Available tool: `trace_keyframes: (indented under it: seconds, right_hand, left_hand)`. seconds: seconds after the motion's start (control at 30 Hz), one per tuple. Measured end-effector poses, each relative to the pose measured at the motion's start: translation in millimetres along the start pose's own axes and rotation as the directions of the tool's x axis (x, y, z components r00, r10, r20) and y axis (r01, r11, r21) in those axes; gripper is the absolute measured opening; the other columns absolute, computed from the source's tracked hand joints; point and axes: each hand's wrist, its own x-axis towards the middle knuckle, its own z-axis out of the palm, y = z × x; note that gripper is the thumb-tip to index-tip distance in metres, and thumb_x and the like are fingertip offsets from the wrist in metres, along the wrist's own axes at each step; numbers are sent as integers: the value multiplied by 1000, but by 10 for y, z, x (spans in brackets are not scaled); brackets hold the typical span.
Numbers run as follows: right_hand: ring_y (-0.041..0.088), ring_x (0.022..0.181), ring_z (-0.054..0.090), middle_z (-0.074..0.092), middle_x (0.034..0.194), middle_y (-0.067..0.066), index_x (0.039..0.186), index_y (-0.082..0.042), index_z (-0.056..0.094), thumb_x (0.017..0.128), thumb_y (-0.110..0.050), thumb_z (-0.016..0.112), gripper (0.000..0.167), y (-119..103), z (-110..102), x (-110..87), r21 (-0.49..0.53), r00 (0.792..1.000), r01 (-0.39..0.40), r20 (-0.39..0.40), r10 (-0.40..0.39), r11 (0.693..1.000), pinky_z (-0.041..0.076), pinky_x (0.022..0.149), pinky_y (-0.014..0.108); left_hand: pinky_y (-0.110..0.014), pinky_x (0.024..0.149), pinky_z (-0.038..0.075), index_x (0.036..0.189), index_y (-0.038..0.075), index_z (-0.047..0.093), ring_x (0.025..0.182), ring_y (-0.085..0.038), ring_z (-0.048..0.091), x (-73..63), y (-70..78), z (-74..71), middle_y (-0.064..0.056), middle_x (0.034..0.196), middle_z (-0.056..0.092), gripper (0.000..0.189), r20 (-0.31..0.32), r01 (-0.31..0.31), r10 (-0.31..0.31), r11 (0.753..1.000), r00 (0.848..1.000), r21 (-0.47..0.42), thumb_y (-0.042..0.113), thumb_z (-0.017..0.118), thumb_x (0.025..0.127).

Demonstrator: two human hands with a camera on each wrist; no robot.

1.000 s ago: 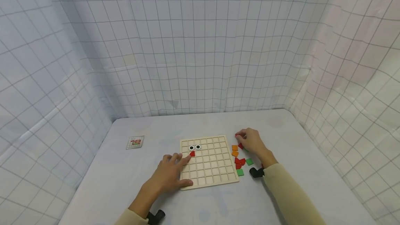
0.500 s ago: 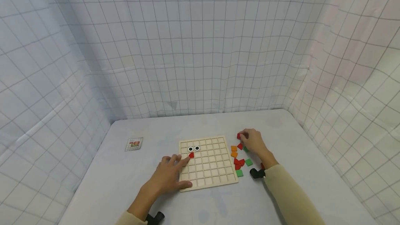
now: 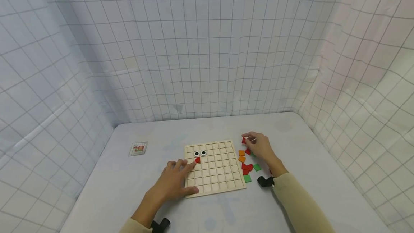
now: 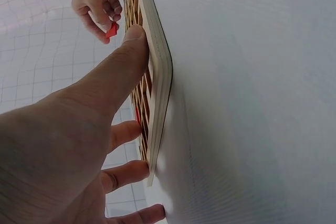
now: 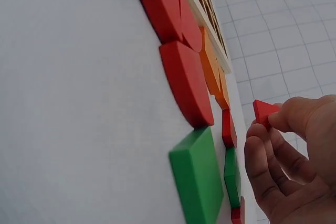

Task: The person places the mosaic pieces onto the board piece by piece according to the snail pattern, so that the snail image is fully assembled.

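Observation:
A wooden grid board [image 3: 220, 175] lies on the table, with two white eye tiles [image 3: 200, 153] and a red tile [image 3: 198, 160] in its upper left cells. My left hand [image 3: 173, 181] rests at the board's left side, fingers spread. Its index fingertip is at the red tile, and the thumb [image 4: 118, 72] lies over the near edge. Beyond the board's right side, my right hand [image 3: 261, 146] pinches a small red tile [image 5: 264, 113] between thumb and fingers, raised off the table. Part of that tile is hidden by the fingers.
Right of the board lie loose tiles: orange tiles [image 3: 242, 159], several red tiles [image 3: 245, 172] and green tiles [image 3: 247, 178]. A picture card [image 3: 138, 149] with a printed grid lies at the far left. Grid-patterned white cloth [image 3: 207, 64] surrounds the table at the back and sides.
My right hand has turned the red tile a little in its fingers and shifted slightly, staying near the loose tiles. The left hand keeps its place on the board.

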Motion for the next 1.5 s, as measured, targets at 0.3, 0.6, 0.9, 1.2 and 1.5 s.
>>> trace_keyframes:
  seconds: [0.3,0.6,0.9,1.2,1.5]
  right_hand:
    - [31,109,82,87,123,13,134,-11,84,114,-13,73,23,-155,71,-66,28,999,25,27,-26,999,71,92,41]
    - [27,99,83,87,116,14,131,-5,84,113,-9,73,21,-406,181,-111,90,983,157,79,-164,984,69,86,36]
    - [14,94,79,86,111,7,128,-9,85,111,-9,75,19,-631,384,-152,101,976,157,138,-170,982,65,85,29]
    - [13,95,79,83,110,6,126,-9,86,111,-8,76,17,-800,611,-171,126,951,214,201,-236,969,65,83,27]
    - [12,93,80,86,107,5,124,-11,87,111,-7,76,18,-964,828,-172,111,924,263,255,-284,958,66,86,28]
  left_hand:
    - [-79,117,51,170,21,59,147,-56,55,6,21,2,-19,164,60,97,11,15,-15,1000,1000,-9,65,93,92]
    - [-80,113,52,170,19,59,144,-56,55,11,30,1,-18,160,60,95,3,16,-16,1000,1000,-10,63,90,91]
    - [-79,110,54,171,19,59,139,-54,57,18,39,-17,-18,158,60,97,-4,5,-5,1000,1000,-1,64,88,90]
    - [-76,109,55,171,22,60,138,-52,56,20,17,34,-17,157,60,96,0,24,-24,1000,1000,7,66,87,90]
    - [-77,108,54,170,22,60,138,-53,56,22,10,37,-18,155,60,96,-7,19,-19,1000,1000,0,66,87,89]
